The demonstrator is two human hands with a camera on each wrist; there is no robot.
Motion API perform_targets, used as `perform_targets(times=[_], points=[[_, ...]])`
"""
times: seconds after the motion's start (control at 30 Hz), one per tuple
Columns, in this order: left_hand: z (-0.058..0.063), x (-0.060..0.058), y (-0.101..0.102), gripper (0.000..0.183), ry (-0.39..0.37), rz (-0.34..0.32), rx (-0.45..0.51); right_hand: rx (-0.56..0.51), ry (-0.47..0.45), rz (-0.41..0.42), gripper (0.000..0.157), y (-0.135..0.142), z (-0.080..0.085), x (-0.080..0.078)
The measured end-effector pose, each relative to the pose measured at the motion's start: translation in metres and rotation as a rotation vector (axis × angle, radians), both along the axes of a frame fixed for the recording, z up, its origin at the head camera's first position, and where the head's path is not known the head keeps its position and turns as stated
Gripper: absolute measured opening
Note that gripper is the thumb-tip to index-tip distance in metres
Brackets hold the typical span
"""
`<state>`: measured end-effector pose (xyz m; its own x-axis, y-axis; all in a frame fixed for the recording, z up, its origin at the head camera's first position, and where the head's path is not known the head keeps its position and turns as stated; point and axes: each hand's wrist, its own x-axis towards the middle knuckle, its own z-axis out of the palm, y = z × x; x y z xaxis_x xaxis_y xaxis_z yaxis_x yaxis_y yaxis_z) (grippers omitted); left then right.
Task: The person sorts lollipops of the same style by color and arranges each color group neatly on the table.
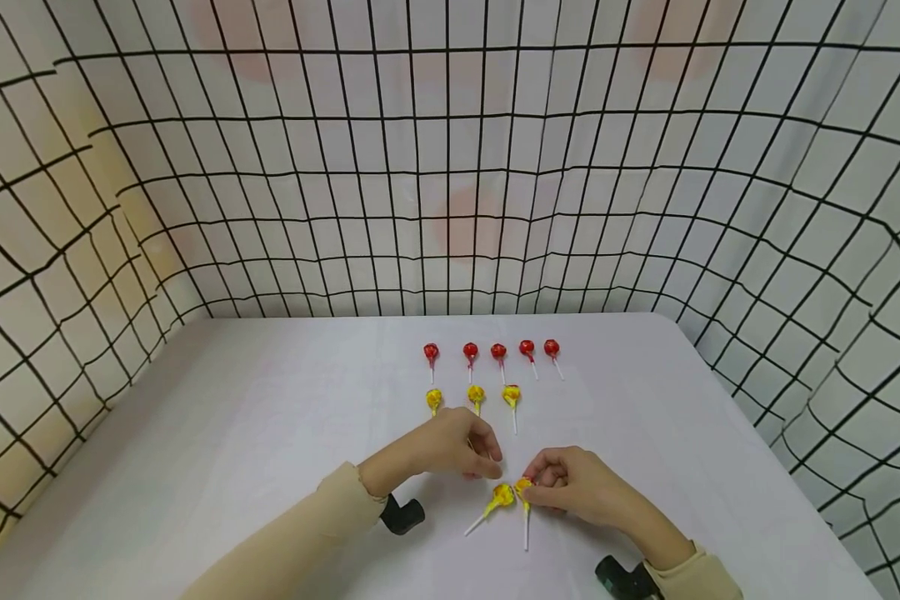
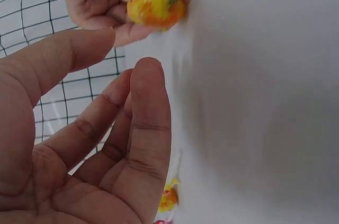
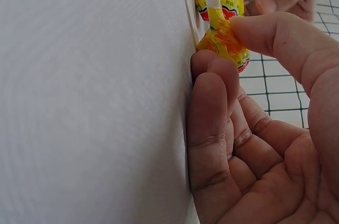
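My right hand [image 1: 581, 487] pinches the wrapped head of a yellow lollipop [image 1: 526, 521] between thumb and fingers, its white stick pointing toward me. In the right wrist view, the held lollipop [image 3: 225, 41] is close to the white surface. Just left of it lies a second yellow lollipop [image 1: 501, 497], tilted, the two heads almost touching. My left hand [image 1: 453, 443] hovers above and left of this pair, thumb and fingers apart with nothing between them, as the left wrist view shows. It partly covers the sticks of two yellow lollipops behind it.
Several red lollipops [image 1: 498, 352] form a row at the back of the white table [image 1: 270, 400]. In front of them is a row of three yellow lollipops [image 1: 512, 395]. A black wire grid [image 1: 450, 175] encloses the table's back and sides. Black devices [image 1: 402, 515] are strapped at both wrists.
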<state>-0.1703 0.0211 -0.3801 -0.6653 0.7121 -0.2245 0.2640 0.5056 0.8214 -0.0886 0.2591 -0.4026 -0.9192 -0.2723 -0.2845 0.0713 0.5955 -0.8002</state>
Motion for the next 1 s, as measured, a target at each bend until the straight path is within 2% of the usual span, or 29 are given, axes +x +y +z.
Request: perform_targets(times=[0.23, 0.5, 0.73, 1.0], points=[[-0.01, 0.014, -0.009, 0.012, -0.043, 0.021, 0.029, -0.002, 0.013, 0.009, 0.023, 0.001, 0.0, -0.001], [-0.019, 0.026, -0.012, 0.016, -0.051, 0.033, 0.086, -0.005, 0.018, 0.019, 0.023, 0.001, -0.002, -0.001], [-0.023, 0.03, -0.011, 0.018, -0.057, 0.053, 0.1, -0.013, 0.016, 0.019, 0.024, 0.001, -0.002, 0.0], [-0.023, 0.032, -0.011, 0.019, -0.029, 0.045, 0.099, 0.003, 0.015, 0.013, 0.024, 0.0, -0.001, -0.001]])
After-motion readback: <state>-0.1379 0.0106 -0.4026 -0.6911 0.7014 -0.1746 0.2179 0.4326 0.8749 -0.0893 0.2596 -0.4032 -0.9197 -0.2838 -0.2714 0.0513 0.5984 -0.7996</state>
